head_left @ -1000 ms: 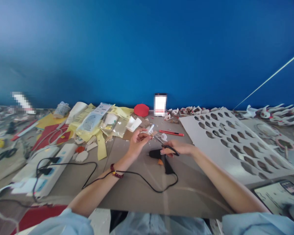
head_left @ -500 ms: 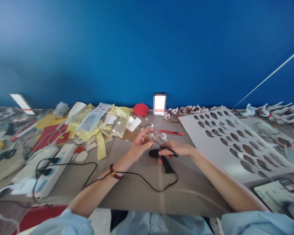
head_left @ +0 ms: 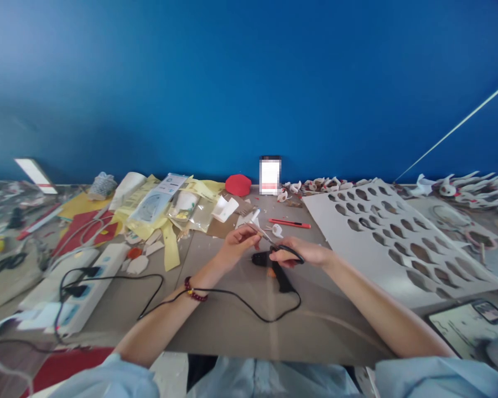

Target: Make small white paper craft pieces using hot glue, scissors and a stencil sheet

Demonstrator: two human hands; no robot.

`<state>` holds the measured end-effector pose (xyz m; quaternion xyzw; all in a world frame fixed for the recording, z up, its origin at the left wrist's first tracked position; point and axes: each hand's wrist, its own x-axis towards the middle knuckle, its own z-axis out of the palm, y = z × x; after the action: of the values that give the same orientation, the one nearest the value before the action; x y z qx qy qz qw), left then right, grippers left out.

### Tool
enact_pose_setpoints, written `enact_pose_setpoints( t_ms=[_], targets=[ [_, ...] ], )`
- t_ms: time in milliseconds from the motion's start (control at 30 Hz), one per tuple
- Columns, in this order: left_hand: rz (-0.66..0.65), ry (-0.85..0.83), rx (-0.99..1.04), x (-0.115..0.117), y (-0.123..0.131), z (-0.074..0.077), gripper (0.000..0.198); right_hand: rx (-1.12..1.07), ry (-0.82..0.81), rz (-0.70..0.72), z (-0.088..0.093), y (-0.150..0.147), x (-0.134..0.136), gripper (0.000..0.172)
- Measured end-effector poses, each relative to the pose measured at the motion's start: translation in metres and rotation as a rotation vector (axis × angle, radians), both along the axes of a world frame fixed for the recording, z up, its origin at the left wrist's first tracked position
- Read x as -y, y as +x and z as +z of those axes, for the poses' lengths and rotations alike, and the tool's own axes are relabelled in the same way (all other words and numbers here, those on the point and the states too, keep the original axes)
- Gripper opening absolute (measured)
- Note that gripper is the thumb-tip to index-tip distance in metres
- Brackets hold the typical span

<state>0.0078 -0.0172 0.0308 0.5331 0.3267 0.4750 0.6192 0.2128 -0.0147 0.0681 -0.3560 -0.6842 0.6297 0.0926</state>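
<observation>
Drawn together since the frame half a second ago, when they were spread, the fingers of the left hand point(head_left: 235, 244) are now being held curled beside the blade tips of the scissors point(head_left: 274, 245). Whether anything small is being pinched between these fingertips cannot be told. By the right hand point(head_left: 302, 251), the scissors are being gripped at their black handles, the fingers being wrapped around the loops and the blades being pointed up and leftward. The two hands are being kept near each other but apart, and the scissors are being held above the middle of the table point(head_left: 232, 337).

Just below the right hand, a black glue gun point(head_left: 282, 278) is being partly hidden by the fingers. Its black cord point(head_left: 269, 320) is being stretched leftward across the left wrist, where a dark red bead bracelet point(head_left: 197, 294) is being worn, toward a white power strip point(head_left: 99, 284). Beyond the scissors, a small white piece point(head_left: 277, 230) and a red utility knife point(head_left: 289, 223) are being left lying. On the right, part of the table is being covered by a white sheet point(head_left: 344, 249) with rows of cut-out holes.
</observation>
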Motion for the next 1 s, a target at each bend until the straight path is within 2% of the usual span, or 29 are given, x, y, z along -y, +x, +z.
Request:
enact_pose_setpoints(
  t_ms=[333, 533, 733, 1000],
  targets=[
    [0.045, 0.067, -0.048, 0.001, 0.000, 0.015, 0.028, -0.020, -0.063, -0.059, 0.002, -0.002, 0.005, 0.042],
    [0.039, 0.116, -0.097, 0.001, -0.001, 0.019, 0.029, -0.022, -0.098, -0.096, 0.004, -0.004, 0.007, 0.043],
    [0.033, 0.109, -0.088, 0.000, -0.001, 0.018, 0.030, -0.020, -0.100, -0.113, 0.006, -0.005, 0.009, 0.044],
    [0.017, 0.062, -0.070, -0.001, -0.005, 0.007, 0.026, -0.068, -0.094, -0.098, 0.005, -0.004, 0.009, 0.045]
  ],
)
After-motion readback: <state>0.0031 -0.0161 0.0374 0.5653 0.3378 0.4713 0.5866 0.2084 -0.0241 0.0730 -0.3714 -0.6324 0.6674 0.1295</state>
